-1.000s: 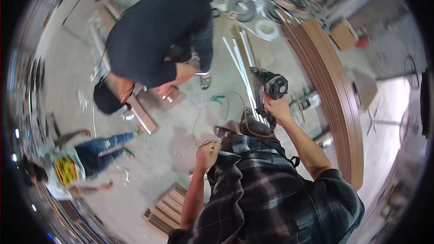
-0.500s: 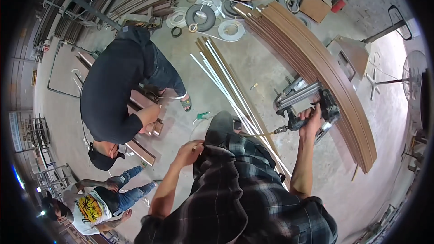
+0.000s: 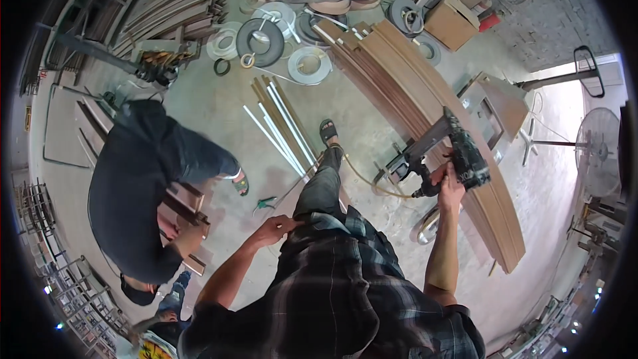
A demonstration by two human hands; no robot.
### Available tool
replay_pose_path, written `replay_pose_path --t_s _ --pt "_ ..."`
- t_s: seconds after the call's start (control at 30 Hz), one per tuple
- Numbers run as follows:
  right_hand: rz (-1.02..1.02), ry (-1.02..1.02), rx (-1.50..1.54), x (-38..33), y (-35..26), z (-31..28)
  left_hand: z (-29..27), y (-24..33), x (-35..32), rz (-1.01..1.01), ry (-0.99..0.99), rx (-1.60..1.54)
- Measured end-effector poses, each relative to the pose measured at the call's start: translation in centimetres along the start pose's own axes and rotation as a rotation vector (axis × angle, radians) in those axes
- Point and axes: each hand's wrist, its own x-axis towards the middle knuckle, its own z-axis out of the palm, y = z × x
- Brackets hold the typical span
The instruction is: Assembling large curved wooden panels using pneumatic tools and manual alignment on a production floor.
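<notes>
My right hand [image 3: 451,189] is wrapped round the handle of a black nail gun [image 3: 468,156], held out over the right side. A yellowish air hose [image 3: 364,178] runs from its handle back toward my leg. At my left hip, my left hand [image 3: 272,230] is closed, its fingertips against the hem of my plaid shirt [image 3: 325,266]; whatever they pinch is hidden. Below the gun, partly behind it, lies a long curved stack of brown boards [image 3: 435,83]. A green-handled tool [image 3: 264,204] lies on the floor near my left hand.
Ahead lie white and brown strips [image 3: 282,123], with rolls of edging [image 3: 260,41] beyond. A co-worker in black [image 3: 129,186] bends over brown profiles [image 3: 179,209] at left; another person [image 3: 156,332] is at lower left. A standing fan [image 3: 593,146] and cardboard box [image 3: 452,23] are at right.
My sandalled foot has come forward beside the strips. The nail gun has turned in my right hand, its body now more upright in the picture. My left hand stays at my hip.
</notes>
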Motion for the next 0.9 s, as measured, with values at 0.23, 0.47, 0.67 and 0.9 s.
replay_pose_path --t_s 0.23,0.47,0.67,0.9 --pt "0.288 -0.160 0.165 20.3 -0.8 4.7 -4.6 5.2 12.4 -0.090 0.203 -0.123" --pt "0.426 -0.371 0.010 32.4 4.4 6.3 -9.2 11.9 18.8 -0.179 0.072 -0.101" --pt "0.620 -0.576 0.144 41.6 5.6 10.5 -12.4 8.2 26.4 -0.294 0.689 0.170" --pt "0.807 -0.606 0.110 50.1 13.6 13.4 -11.8 15.1 45.5 -0.200 0.649 0.044"
